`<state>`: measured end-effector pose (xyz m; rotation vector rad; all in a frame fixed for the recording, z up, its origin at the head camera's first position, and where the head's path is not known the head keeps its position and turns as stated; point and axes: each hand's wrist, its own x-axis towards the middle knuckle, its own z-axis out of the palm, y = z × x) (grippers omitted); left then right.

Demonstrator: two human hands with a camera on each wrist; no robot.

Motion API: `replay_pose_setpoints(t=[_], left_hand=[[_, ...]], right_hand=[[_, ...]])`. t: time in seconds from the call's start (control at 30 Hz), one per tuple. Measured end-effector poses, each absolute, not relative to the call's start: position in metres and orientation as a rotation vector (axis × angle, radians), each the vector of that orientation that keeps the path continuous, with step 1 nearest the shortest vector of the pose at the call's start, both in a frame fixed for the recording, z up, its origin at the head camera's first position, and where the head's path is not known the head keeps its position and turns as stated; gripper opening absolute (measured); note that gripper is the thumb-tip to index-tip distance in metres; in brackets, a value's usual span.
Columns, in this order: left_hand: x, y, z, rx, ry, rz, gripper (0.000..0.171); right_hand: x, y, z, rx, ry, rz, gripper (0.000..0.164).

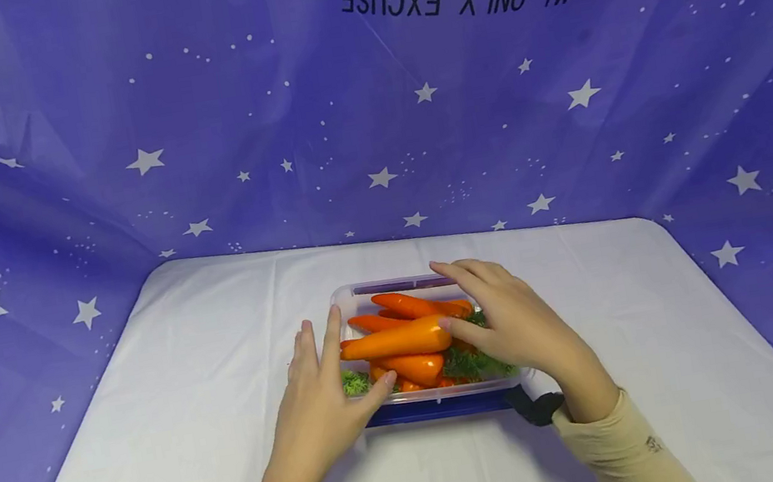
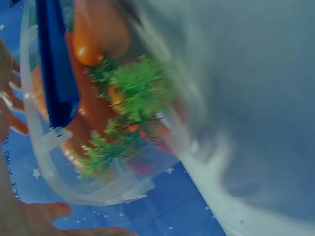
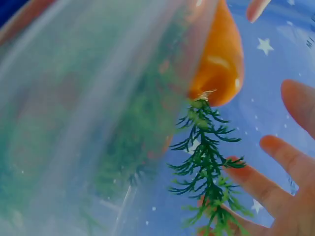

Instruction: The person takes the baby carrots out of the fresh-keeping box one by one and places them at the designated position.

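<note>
My left hand is beside the left end of the see-through box, its fingers pointing to the far side and its thumb over the near rim; the digits stand apart, and I see nothing gripped in them. A dark blue strip runs below that rim. Just inside it lies a lower carrot, with a leafy sprig to its right. Farther in, on top of the heap in the box, is the large carrot, its long axis running left to right, thick end right and tip left. The relation I judge to count most is here: my right hand is the nearer to that thick end, thumb tip right over it, while the thin tip lies close to my left forefinger. My right fingers are spread too, reaching to the far rim; whether the thumb touches the carrot or only hovers, I cannot tell. Beyond, a far carrot slants across the heap. My right hand hides the box's right end, and the carrots underneath are mostly covered. The left wrist view is blurred, and a milky haze veils much of the right one. Lettering on the starry backdrop is cut off at the top.
</note>
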<state>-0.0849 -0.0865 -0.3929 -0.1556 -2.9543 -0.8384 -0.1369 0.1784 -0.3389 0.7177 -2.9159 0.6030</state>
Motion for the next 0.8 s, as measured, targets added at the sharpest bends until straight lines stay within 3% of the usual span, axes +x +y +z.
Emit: replay_pose_setpoints(t=[0.37, 0.8], left_hand=[[-0.081, -0.086, -0.416, -0.176, -2.895, -1.001, 0.131], [-0.082, -0.077, -0.430, -0.179, -2.801, -1.036, 0.140]], right_hand=[[-0.145, 0.167, -0.349, 0.919, -2.985, 0.590, 0.068], [-0.152, 0.147, -0.355, 1.153, -2.913, 0.338, 0.065]])
